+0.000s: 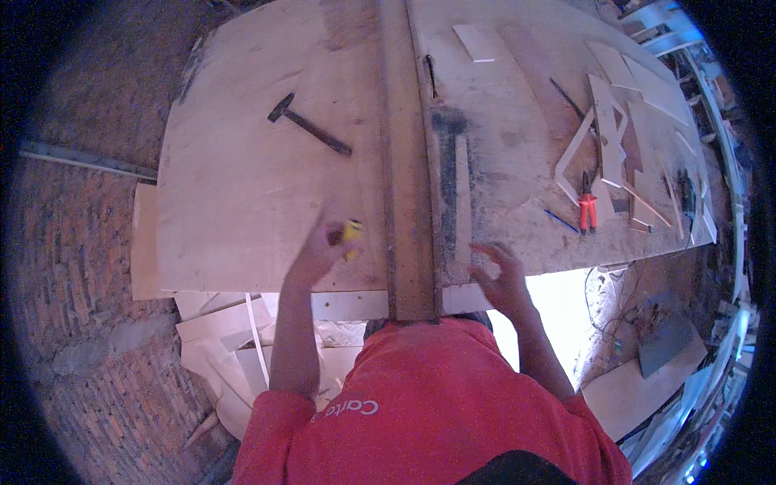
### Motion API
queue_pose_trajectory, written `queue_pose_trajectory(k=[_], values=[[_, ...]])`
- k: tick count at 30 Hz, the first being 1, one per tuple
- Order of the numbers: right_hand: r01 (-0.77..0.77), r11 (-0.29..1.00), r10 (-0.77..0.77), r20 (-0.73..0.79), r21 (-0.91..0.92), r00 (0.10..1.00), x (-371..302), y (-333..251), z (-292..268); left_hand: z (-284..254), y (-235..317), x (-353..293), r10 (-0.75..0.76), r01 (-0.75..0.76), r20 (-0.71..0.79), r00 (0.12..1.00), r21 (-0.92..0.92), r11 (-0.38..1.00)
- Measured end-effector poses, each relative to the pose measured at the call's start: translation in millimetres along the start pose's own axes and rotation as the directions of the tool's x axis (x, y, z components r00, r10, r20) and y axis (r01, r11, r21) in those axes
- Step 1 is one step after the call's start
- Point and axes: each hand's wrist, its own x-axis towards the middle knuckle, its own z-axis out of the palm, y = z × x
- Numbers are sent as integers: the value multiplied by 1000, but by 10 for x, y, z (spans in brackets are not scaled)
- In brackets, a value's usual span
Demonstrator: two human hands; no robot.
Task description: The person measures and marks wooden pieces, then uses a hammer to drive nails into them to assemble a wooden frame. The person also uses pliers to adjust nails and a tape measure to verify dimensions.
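My left hand (323,252) is closed around a small yellow and black tape measure (352,236), above the left part of the wooden worktable (234,186). No drawn-out blade can be made out. A narrow pale wooden strip (462,190) lies lengthwise on the table, right of the long raised beam (411,178). Beside the near end of this strip is my right hand (503,279), its thumb and fingers curved and apart with nothing between them. Whether a fingertip touches the strip cannot be made out.
A hammer (311,125) lies on the table's left half. To the right are red-handled pliers (587,208), a blue pen (561,221) and several board offcuts (604,129). Loose panels (230,331) lean below the left front edge. A brick wall (81,242) stands at left.
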Motion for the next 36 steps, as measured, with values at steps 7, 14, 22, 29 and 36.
queue_pose_trajectory(k=[7,14,22,29,36], values=[[440,860,-498,243,259,832,353,-480,334,848,284,-318,211,16,357,910,-539,842],[-442,357,-54,491,823,869,361,-151,120,922,81,-231,-43,26,-48,998,-303,953],[-137,893,-221,682,429,697,988,-78,-135,1365,367,5,-176,184,56,983,-222,958],[189,908,-391,591,375,705,1224,43,-211,1371,380,121,-150,144,-121,981,-57,988],[283,951,-302,181,123,936,2100,1122,-208,1003,290,-92,-44,-83,-718,695,-141,987]])
